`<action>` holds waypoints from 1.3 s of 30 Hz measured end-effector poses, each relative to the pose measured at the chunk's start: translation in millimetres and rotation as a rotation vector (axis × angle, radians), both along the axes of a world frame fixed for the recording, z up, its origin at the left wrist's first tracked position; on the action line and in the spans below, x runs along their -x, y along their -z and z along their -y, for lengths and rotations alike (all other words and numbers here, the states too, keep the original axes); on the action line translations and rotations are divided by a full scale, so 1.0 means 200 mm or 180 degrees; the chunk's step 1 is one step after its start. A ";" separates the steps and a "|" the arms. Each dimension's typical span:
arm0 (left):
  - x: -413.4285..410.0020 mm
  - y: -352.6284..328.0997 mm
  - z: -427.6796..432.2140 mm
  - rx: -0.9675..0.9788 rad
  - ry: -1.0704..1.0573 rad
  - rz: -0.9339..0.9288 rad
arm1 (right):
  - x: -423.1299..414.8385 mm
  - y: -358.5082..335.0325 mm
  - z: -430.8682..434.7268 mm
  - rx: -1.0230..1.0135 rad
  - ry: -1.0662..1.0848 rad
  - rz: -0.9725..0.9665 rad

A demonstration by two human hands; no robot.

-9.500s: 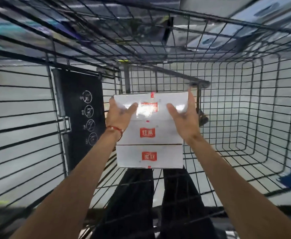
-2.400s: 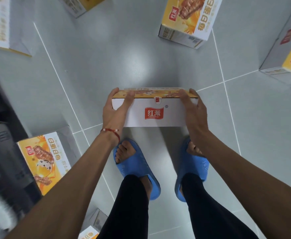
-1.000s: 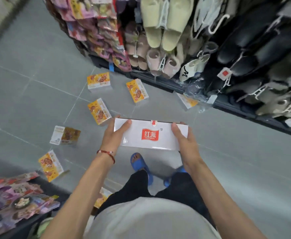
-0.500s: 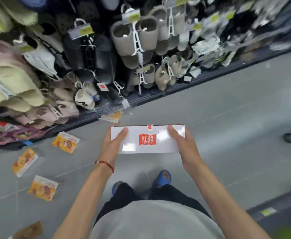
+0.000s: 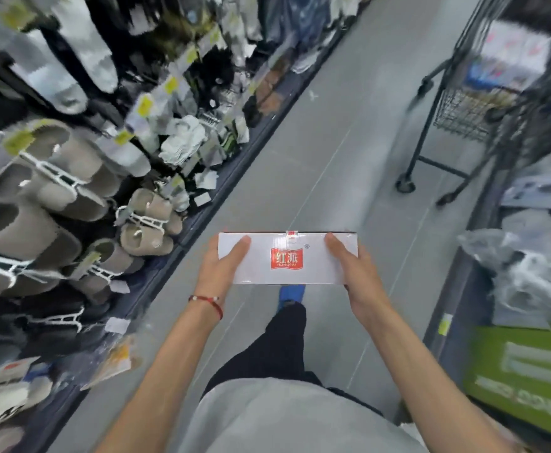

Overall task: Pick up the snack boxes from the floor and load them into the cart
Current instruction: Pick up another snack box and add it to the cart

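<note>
A white snack box (image 5: 295, 260) with a red logo on its upturned side sits level in front of the person's waist, held up off the grey tiled floor (image 5: 316, 158) between two hands. The left hand (image 5: 220, 271) clasps the box's left end, thumb lying across the white face and the fingers hidden underneath. The right hand (image 5: 355, 273) grips the right end the same way, thumb on top, fingers tucked out of sight below. A red string bracelet (image 5: 209, 303) circles the left wrist. Directly under the box a blue slipper (image 5: 291, 294) shows at the end of a black trouser leg (image 5: 280, 348), with a grey shirt (image 5: 287, 420) filling the lower edge of the view.

To the left runs a shelf rack hung with slippers (image 5: 55, 191) on white plastic hangers, many with yellow price tags, all smeared by motion blur. Near its foot, low on the left, an orange packet (image 5: 117, 361) shows, too blurred to identify. Ahead and to the right stands the black wire cart (image 5: 483, 103) on castors, well apart from the box; pale boxes seem to sit in its basket, though blur hides detail. Along the right edge there are clear plastic bags (image 5: 528, 276) on a low shelf and a green carton (image 5: 522, 374) nearer the person.
</note>
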State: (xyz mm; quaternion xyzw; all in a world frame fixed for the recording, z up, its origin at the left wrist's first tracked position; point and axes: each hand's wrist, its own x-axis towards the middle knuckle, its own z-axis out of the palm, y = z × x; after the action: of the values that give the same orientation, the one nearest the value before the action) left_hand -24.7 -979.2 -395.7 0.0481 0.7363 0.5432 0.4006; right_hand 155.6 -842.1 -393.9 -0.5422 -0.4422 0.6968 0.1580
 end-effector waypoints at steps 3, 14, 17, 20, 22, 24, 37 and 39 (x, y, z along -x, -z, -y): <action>0.05 0.02 -0.45 0.0067 0.0401 -0.0038 | -0.03 0.01 -0.32 -0.0025 0.0386 0.0012; -0.14 -0.08 -1.91 0.0187 0.1409 -0.0140 | -0.32 -0.07 -1.38 0.0154 0.1605 -0.0103; -0.25 -0.08 -2.26 0.0171 0.1391 -0.0136 | -0.43 -0.06 -1.72 0.0122 0.1687 -0.0114; -0.37 -0.12 -2.59 0.0082 0.1504 -0.0168 | -0.54 -0.08 -2.03 0.0056 0.1780 -0.0098; -0.43 -0.16 -2.78 0.0009 0.1542 -0.0184 | -0.59 -0.10 -2.22 -0.0049 0.1808 -0.0083; -0.47 -0.19 -2.95 -0.0077 0.1585 -0.0217 | -0.64 -0.12 -2.40 -0.0106 0.1840 -0.0098; -0.50 -0.18 -4.25 -0.0302 0.2270 -0.0488 | -0.62 -0.05 -3.41 -0.0320 0.2941 -0.0259; -0.45 -0.15 -4.49 -0.0280 0.2489 -0.0472 | -0.55 -0.03 -3.59 -0.0281 0.3185 -0.0252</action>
State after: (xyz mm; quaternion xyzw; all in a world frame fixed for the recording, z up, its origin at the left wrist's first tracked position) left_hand 66.3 -81.3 -365.4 0.3809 0.6655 0.3759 0.5204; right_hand 266.6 -125.0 -387.4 -0.6537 -0.1507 0.5363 0.5121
